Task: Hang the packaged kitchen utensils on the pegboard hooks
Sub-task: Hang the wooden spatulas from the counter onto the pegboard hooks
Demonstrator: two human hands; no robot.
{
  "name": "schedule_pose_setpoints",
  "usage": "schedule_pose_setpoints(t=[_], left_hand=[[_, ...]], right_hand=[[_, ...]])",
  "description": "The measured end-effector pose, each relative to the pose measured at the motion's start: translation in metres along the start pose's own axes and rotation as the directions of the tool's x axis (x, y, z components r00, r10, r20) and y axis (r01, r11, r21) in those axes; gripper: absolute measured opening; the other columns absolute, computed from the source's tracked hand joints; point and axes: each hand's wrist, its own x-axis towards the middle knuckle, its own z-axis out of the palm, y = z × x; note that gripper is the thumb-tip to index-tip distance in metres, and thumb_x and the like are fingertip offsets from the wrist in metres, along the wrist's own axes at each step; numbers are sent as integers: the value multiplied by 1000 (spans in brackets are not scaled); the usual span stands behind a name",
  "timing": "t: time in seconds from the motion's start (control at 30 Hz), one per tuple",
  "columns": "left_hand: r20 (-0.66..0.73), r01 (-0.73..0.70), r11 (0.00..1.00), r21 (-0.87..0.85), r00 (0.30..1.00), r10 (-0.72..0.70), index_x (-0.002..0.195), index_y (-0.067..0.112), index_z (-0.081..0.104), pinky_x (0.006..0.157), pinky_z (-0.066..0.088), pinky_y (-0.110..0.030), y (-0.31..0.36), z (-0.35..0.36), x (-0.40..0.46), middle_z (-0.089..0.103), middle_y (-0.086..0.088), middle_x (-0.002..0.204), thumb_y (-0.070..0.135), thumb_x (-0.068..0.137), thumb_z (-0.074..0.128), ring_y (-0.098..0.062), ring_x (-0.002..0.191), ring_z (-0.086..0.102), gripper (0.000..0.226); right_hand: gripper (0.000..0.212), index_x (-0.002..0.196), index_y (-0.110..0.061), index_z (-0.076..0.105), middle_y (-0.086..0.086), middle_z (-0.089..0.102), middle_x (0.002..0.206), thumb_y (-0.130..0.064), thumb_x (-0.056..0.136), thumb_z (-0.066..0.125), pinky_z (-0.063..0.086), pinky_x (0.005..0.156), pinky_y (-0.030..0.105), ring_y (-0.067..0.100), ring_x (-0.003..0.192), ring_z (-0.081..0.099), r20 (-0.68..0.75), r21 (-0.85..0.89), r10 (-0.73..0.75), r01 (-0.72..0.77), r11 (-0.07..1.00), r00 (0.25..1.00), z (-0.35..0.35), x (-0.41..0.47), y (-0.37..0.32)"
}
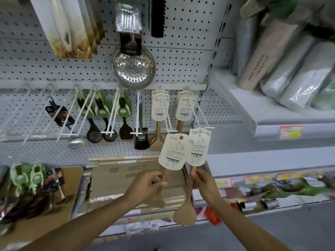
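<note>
Two bare forearms raised below white pegboard point(181, 57), left hand point(145, 185) gripping handle of pale wooden spatula with cream card label point(174, 153), right hand point(204, 182) pinching second carded wooden spatula point(198, 147) just beside, labels upward, blades hanging below fists

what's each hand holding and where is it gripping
Each holds one carded wooden spatula by its handle, just below the card: left hand on the left spatula, right hand on the right spatula.
</note>
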Motion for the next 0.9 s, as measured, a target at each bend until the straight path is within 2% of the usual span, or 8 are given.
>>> schedule_pose_setpoints(t=[0.17, 0.33, 0.43, 0.57, 0.67, 0.73, 0.83, 0.9], left_hand=[[-47, 5, 1000, 20, 999, -4, 81, 47, 70, 77, 54, -15, 7, 11, 5, 73, 27, 83, 12, 84, 78, 3, 81, 70, 36], [-91, 61, 997, 45, 994, -56, 68, 53, 64, 65, 49, -17, 8, 15, 8, 70, 25, 70, 19, 85, 78, 0, 73, 71, 40], [-107, 74, 997, 28, 992, -71, 69, 55, 65, 68, 52, -19, 8, 16, 7, 70, 27, 71, 19, 85, 78, -3, 75, 72, 41], [-142, 92, 995, 41, 986, -85, 71, 56, 66, 74, 55, -18, 6, 15, 5, 71, 28, 81, 20, 84, 79, -2, 79, 71, 41], [-160, 110, 993, 33, 982, -104, 71, 57, 65, 72, 53, -14, 6, 14, 3, 72, 29, 83, 19, 85, 78, -2, 83, 72, 43], [-163, 123, 992, 35, 980, -116, 73, 53, 66, 74, 56, -21, 5, 13, 2, 73, 24, 86, 21, 85, 78, -4, 83, 72, 36], [-165, 147, 988, 50, 977, -137, 79, 40, 69, 75, 58, -30, 3, 12, 2, 74, 16, 87, 25, 84, 78, -6, 80, 71, 18], [-161, 158, 986, 59, 976, -147, 81, 36, 70, 74, 58, -30, 2, 13, 1, 74, 17, 87, 24, 84, 77, -5, 78, 72, 14]], right_hand=[[34, 82, -29, 61, 3, 73, 80, -61, 87, 50, 55, 77, 56, 27, 78, 69, 45, -37, 0, 2, 999, 999, -6, 13, 6], [21, 83, -23, 63, 0, 74, 75, -34, 98, 54, 56, 77, 52, 19, 72, 70, 48, -47, -23, 25, 999, 999, -11, 37, -14], [32, 85, -23, 63, 4, 72, 78, -53, 90, 54, 55, 76, 55, 24, 76, 70, 68, -31, -70, 72, 997, 995, -12, 60, -17], [41, 88, -23, 64, 7, 73, 83, -63, 86, 54, 55, 77, 58, 32, 82, 69, 106, 10, -74, 74, 997, 992, -13, 97, -17], [23, 81, -21, 65, 8, 71, 79, -38, 96, 58, 60, 73, 46, 36, 79, 68, 64, 37, -52, 50, 998, 997, -11, 111, -41], [16, 87, -14, 65, 10, 70, 83, -22, 98, 56, 59, 71, 37, 36, 82, 68, 61, 46, -24, 21, 999, 998, -10, 121, -51], [16, 89, -14, 66, 14, 71, 91, -23, 98, 55, 59, 76, 50, 36, 87, 69, 58, 1, -19, 19, 1000, 998, -8, 135, -53], [21, 79, -26, 63, 9, 71, 88, -25, 99, 54, 58, 77, 48, 33, 86, 69, 40, -41, -45, 47, 998, 998, -9, 140, -52]])
